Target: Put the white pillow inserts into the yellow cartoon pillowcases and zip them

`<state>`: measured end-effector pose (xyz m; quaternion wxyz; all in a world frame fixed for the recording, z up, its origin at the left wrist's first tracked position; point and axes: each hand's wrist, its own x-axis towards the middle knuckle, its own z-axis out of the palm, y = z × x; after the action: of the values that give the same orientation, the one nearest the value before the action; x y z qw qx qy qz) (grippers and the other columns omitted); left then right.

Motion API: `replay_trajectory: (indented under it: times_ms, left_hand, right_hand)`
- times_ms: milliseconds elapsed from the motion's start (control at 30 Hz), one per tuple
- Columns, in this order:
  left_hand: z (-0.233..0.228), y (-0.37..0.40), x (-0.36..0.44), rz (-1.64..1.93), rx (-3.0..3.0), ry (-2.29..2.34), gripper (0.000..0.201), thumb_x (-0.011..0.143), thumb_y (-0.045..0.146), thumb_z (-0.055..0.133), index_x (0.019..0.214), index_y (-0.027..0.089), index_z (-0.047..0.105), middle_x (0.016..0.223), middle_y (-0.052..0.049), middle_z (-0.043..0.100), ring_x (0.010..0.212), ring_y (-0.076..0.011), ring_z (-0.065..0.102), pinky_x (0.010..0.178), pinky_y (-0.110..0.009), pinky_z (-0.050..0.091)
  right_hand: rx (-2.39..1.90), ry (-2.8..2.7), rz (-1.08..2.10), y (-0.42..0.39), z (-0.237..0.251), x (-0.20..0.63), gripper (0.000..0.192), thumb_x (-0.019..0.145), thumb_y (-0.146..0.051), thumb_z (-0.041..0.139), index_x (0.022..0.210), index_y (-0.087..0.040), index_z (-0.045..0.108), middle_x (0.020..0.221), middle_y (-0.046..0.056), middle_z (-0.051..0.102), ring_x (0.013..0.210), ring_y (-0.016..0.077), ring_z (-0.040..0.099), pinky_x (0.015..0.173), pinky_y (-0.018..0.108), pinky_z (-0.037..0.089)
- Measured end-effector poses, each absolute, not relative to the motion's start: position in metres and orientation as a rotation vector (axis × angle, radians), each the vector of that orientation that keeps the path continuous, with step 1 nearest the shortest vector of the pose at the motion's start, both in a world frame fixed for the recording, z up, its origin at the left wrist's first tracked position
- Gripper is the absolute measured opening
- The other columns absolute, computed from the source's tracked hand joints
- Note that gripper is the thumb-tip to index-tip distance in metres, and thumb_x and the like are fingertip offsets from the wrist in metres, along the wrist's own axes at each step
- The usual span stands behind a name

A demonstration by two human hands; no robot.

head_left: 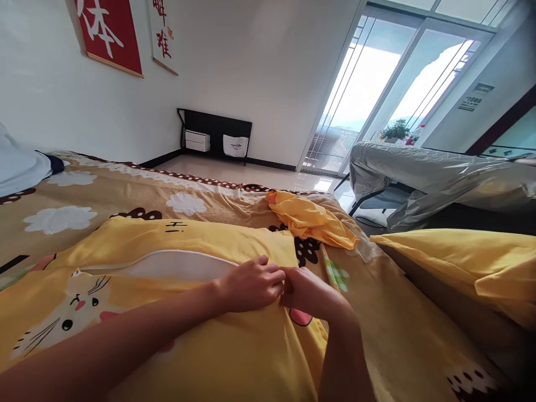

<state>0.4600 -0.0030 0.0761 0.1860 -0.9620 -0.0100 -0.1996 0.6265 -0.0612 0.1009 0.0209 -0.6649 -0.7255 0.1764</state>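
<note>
A yellow pillowcase [234,335] with a cat print and "Hi" lettering lies across the bed in front of me. Through a long gap in it shows a white pillow [176,263]. At the right end of that gap my left hand [253,283] is closed on the pillowcase's edge. My right hand [312,293] meets it there, fingers pinched on the same edge. The fingertips partly hide each other, so a zip pull or similar small part cannot be made out.
A patterned brown blanket [234,204] covers the bed. Beyond the pillowcase lies a crumpled orange-yellow cloth [312,218]. More yellow fabric [469,257] is at right, near a plastic-covered table [427,167]. White cloth [20,167] sits far left; a black rack [218,131] stands by the wall.
</note>
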Motion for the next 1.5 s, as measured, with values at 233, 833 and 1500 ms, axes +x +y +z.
replay_trajectory:
  times_ms: [233,833,1500]
  left_hand:
    - [0.076,0.001,0.458,-0.713,-2.580,0.250,0.026,0.090,0.007,0.048,0.069,0.015,0.061,0.076,-0.005,0.058,0.073,-0.0160,0.050,0.064,-0.034,0.033]
    - [0.082,-0.002,0.459,-0.482,-2.817,0.057,0.021,0.091,0.010,0.048,0.082,0.014,0.066,0.086,-0.006,0.065,0.078,-0.0163,0.059,0.068,-0.032,0.043]
    - [0.094,-0.025,0.481,-0.095,-3.139,-1.081,0.026,0.086,0.029,0.051,0.099,0.013,0.066,0.101,-0.014,0.066,0.098,-0.0273,0.062,0.086,-0.038,0.049]
  right_hand:
    - [-1.939,-2.252,0.598,-0.058,0.098,0.625,0.017,0.067,-0.017,0.061,0.060,-0.017,0.045,0.058,-0.005,0.042,0.057,0.0076,0.033,0.054,0.022,0.024]
    - [-1.984,-2.261,0.565,-0.058,0.099,0.626,0.007,0.062,-0.011,0.061,0.065,-0.016,0.056,0.057,-0.006,0.040,0.059,0.0075,0.030,0.053,0.022,0.019]
    - [-2.060,-2.218,0.572,-0.060,0.104,0.630,0.011,0.065,-0.009,0.065,0.070,-0.019,0.066,0.064,-0.004,0.058,0.059,0.0081,0.043,0.055,0.021,0.027]
